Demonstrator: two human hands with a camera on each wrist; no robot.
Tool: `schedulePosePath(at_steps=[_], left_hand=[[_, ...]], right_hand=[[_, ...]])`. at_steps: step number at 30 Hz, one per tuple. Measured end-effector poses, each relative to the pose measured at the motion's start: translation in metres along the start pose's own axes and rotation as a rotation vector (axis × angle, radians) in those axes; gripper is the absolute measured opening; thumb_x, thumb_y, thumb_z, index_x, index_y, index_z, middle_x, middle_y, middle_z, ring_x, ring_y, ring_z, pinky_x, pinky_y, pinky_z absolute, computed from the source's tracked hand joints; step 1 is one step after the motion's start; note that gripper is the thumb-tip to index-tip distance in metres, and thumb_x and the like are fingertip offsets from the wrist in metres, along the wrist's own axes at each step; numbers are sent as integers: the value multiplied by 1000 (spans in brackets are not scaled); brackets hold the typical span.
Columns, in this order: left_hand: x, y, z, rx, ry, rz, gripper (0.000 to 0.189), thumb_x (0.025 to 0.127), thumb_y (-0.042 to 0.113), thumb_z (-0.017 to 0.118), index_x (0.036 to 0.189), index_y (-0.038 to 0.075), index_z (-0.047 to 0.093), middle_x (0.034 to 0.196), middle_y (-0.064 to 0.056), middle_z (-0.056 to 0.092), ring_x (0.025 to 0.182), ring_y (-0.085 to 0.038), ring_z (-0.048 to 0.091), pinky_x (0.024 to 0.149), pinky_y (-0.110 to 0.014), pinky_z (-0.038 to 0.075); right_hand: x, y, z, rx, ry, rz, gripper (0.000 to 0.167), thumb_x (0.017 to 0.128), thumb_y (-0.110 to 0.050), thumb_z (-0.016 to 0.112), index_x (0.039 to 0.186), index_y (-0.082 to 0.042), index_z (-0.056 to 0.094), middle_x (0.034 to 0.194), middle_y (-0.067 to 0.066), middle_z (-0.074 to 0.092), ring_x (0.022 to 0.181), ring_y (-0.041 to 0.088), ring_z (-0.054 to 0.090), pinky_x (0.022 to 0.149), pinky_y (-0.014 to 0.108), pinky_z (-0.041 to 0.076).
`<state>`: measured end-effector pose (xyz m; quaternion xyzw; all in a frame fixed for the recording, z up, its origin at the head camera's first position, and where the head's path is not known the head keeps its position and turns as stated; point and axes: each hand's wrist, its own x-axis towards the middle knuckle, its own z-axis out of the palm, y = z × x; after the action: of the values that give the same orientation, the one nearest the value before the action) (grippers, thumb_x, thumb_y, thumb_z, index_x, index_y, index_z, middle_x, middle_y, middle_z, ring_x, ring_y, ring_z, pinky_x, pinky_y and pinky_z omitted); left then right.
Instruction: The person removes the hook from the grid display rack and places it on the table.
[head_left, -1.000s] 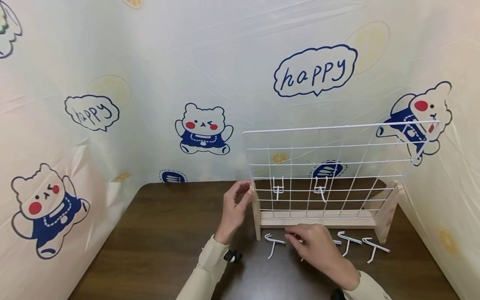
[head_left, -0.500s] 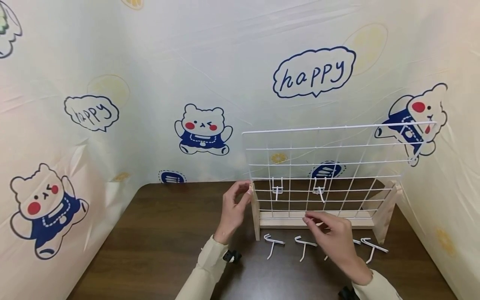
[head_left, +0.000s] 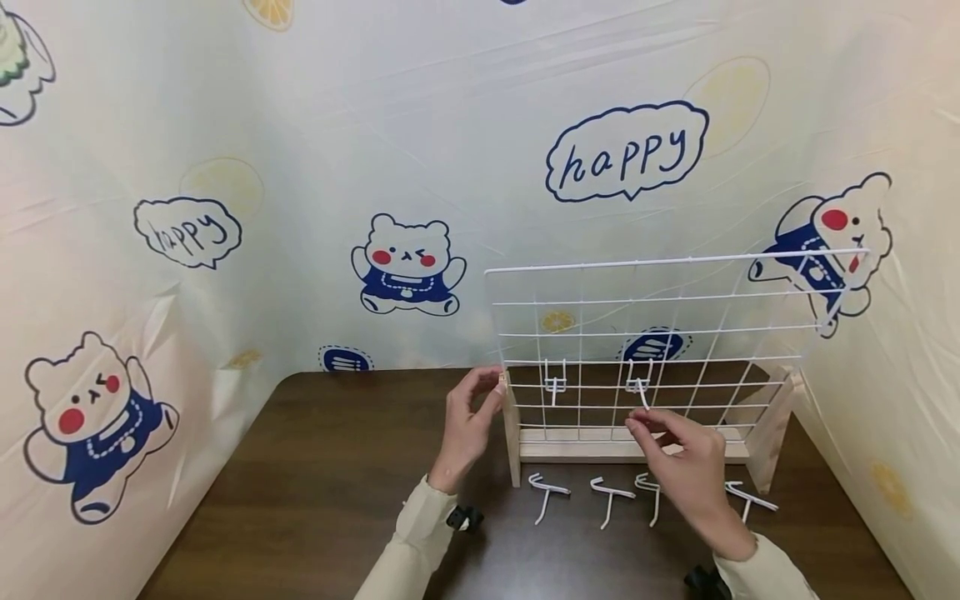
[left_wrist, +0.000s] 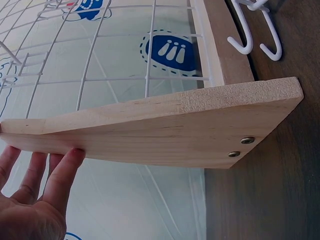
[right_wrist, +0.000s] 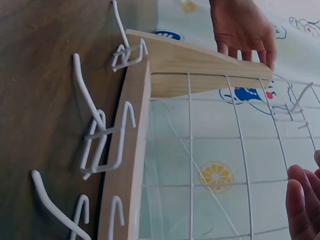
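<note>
A white wire grid panel stands in a wooden base, its top leaning back. My left hand grips the upper end of the left wooden side panel; in the left wrist view its fingers lie along the panel's outer face. Two white wire hooks hang on the grid, a left one and a right one. My right hand is in front of the grid, loosely curled, thumb and forefinger right at the tip of the right hook's prong. At the right wrist view's edge only some fingers show.
Several loose white hooks lie in a row on the brown table before the base: a leftmost one, one beside it, another and a rightmost one partly behind my wrist. A printed curtain surrounds the table.
My right hand has moved right and up from above the loose hooks to the hanging right hook, uncovering hooks on the left. My left hand stays on the wooden side panel.
</note>
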<state>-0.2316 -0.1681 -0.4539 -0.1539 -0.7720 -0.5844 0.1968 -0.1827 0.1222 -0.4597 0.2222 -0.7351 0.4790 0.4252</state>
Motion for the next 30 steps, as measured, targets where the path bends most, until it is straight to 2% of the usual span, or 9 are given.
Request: schedulePosePath(at_steps=[6, 10, 14, 18, 30], left_hand=[[0, 2, 0, 0, 0, -10, 21, 101, 10, 63, 121, 9, 71, 113, -14, 74, 101, -20, 69, 76, -30, 64], [0, 2, 0, 2, -6, -14, 22, 102, 11, 62, 122, 9, 70, 114, -14, 73, 102, -22, 70, 77, -33, 64], [0, 2, 0, 0, -13, -27, 21, 102, 11, 62, 121, 10, 70, 114, -13, 73, 104, -23, 69, 78, -32, 64], [0, 1, 0, -9, -10, -23, 21, 102, 11, 63, 121, 10, 71, 113, -14, 73, 103, -23, 69, 78, -30, 64], [0, 3, 0, 11, -17, -23, 23, 103, 12, 61, 123, 6, 69, 116, -13, 73, 105, -25, 69, 77, -35, 65]], right_hand=[[7, 0, -5, -33, -6, 75, 22, 74, 13, 82, 93, 2, 80, 81, 20, 78, 76, -17, 66, 64, 5, 53], [12, -1, -7, -48, -6, 114, 20, 76, 11, 81, 93, 2, 79, 80, 17, 79, 73, -18, 64, 65, 4, 52], [15, 1, -6, -32, 25, 86, 26, 73, 14, 81, 95, 0, 80, 79, 16, 79, 71, -16, 65, 64, 4, 52], [18, 3, -3, -16, 48, 31, 36, 68, 18, 81, 100, 1, 81, 80, 21, 78, 73, -14, 67, 65, 3, 52], [22, 3, -4, -49, 45, -38, 31, 70, 18, 79, 96, 1, 82, 85, 18, 80, 79, -16, 66, 72, 1, 50]])
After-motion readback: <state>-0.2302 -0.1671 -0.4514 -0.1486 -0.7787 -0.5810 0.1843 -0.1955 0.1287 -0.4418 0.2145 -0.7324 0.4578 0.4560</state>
